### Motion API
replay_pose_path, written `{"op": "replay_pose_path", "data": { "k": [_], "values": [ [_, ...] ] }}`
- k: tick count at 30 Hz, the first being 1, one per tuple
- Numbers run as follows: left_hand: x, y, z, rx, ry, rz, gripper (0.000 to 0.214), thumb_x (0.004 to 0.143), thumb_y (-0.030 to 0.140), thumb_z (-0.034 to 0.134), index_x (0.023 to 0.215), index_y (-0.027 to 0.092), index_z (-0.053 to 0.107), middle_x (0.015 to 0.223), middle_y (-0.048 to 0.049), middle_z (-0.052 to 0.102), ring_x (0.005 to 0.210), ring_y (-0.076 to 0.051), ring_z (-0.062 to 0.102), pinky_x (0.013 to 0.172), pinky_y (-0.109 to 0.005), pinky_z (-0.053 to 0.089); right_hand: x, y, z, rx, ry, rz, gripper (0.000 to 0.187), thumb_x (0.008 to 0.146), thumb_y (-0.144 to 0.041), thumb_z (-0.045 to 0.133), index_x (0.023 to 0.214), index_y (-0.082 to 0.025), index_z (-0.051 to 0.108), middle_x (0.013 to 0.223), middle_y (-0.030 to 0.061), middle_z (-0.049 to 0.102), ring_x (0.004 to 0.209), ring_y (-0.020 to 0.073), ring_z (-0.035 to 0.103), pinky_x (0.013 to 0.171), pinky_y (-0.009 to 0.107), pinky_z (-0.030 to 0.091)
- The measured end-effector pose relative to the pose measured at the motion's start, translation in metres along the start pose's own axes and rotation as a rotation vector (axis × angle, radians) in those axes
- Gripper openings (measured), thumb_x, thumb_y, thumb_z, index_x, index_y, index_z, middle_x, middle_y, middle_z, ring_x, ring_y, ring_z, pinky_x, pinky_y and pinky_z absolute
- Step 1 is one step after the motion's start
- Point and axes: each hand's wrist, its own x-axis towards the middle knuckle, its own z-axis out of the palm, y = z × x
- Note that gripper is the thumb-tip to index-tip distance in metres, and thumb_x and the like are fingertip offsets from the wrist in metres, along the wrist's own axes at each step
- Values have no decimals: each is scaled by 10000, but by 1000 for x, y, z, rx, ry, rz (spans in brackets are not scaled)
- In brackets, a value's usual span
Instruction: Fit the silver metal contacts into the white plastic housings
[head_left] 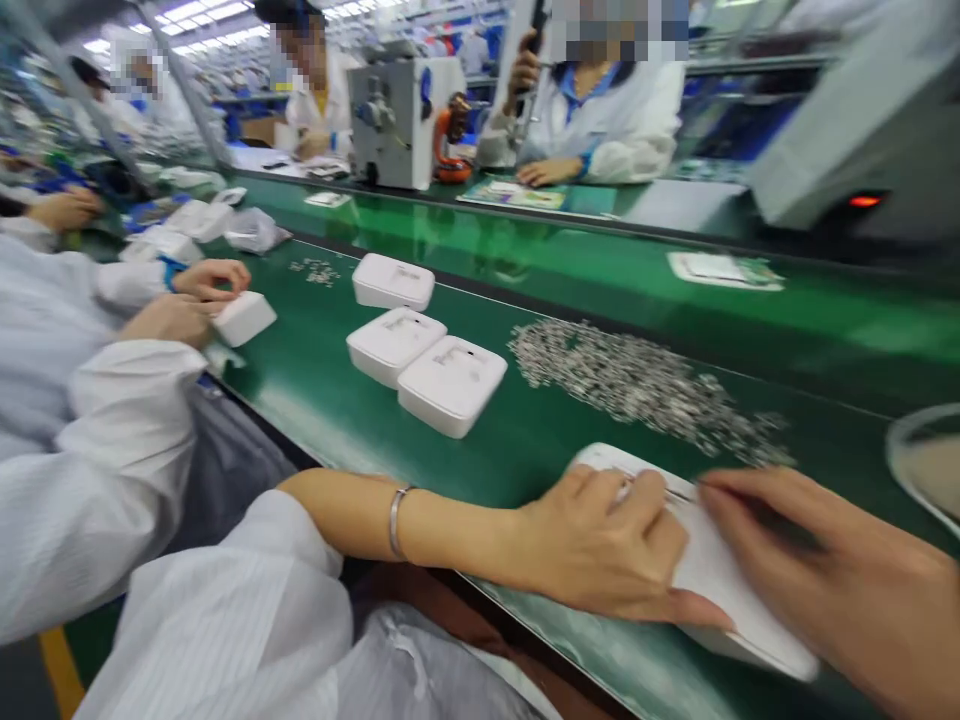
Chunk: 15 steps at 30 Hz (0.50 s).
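Note:
A white plastic housing (720, 560) with rounded corners lies on the green bench at the lower right. My left hand (607, 540) grips it, fingers curled over the top and thumb along the near side. Over the housing's far edge, my right hand (832, 570) has thumb and forefinger pinched together; whatever they hold is too small or blurred to make out. Just beyond both hands spreads a heap of small metal pieces (637, 380). Three similar housings stand to the left: a near one (453, 385), one touching it (394, 342), and another behind (394, 280).
At left, a co-worker's hands (191, 295) hold a white box-like part (246, 318). Behind the bench runs a green conveyor belt (540, 250) carrying a white panel (724, 268). A round-rimmed container (926, 460) is at the right edge. People sit across the belt.

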Motion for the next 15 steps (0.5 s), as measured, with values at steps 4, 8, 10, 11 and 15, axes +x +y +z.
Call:
{"op": "replay_pose_path", "data": {
  "k": [4, 8, 10, 11, 15],
  "values": [
    [-8, 1, -6, 106, 308, 104, 451, 864, 500, 399, 709, 117, 578, 749, -114, 652, 658, -207, 593, 606, -317, 420, 8, -6, -3, 88, -21, -169, 153, 810, -246, 471, 705, -210, 577, 641, 23, 632, 562, 144, 586, 575, 266, 468],
    [-10, 1, -10, 83, 330, 125, 393, 868, 442, 412, 646, 141, 535, 664, -90, 624, 600, -198, 566, 580, -317, 386, 8, -2, 0, 86, 48, -131, 116, 813, -163, 485, 738, -199, 566, 686, 19, 618, 621, 140, 582, 586, 257, 458],
    [-9, 0, -11, 52, 292, 109, 398, 869, 450, 404, 643, 147, 529, 658, -85, 616, 591, -196, 552, 575, -319, 380, 7, 0, 1, 89, 97, -114, 112, 801, -132, 498, 743, -203, 560, 689, 10, 608, 625, 135, 573, 586, 253, 453],
    [-8, -1, -12, 43, 250, 91, 400, 863, 464, 415, 650, 147, 533, 656, -81, 611, 593, -198, 549, 579, -322, 382, 7, 1, 0, 93, 122, -109, 112, 797, -123, 504, 744, -205, 559, 688, 7, 602, 624, 133, 567, 588, 254, 452],
    [-2, -8, -14, 120, 49, -32, 412, 804, 523, 520, 678, 134, 568, 634, -80, 603, 607, -222, 555, 576, -334, 386, 8, -3, -3, 119, 229, -77, 111, 796, -116, 525, 749, -207, 567, 690, 2, 587, 620, 127, 543, 603, 261, 450]
  ]
}}
